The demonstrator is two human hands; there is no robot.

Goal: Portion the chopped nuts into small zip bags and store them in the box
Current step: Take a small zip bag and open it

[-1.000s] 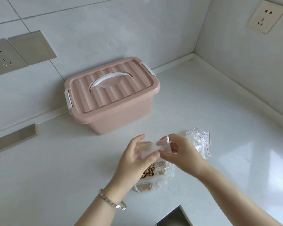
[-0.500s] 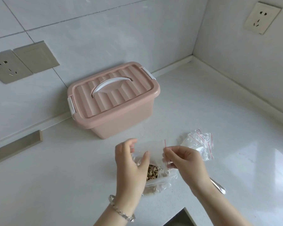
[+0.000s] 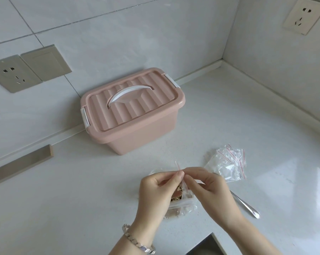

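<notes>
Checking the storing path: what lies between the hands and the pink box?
Nothing: the head view shows bare countertop between the pink box and the left hand and right hand pinching a zip bag.

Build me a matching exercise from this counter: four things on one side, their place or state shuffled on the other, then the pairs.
1 box
2 spoon
3 small zip bag
4 spare zip bags

A pinched by left hand and right hand
B pink, lid on
C heaped empty on the counter
D lying right of the right hand

Pairs: 1-B, 2-D, 3-A, 4-C

Drawn together: left hand (image 3: pixel 155 192), right hand (image 3: pixel 211 188) now pinching small zip bag (image 3: pixel 178 165) top.
</notes>
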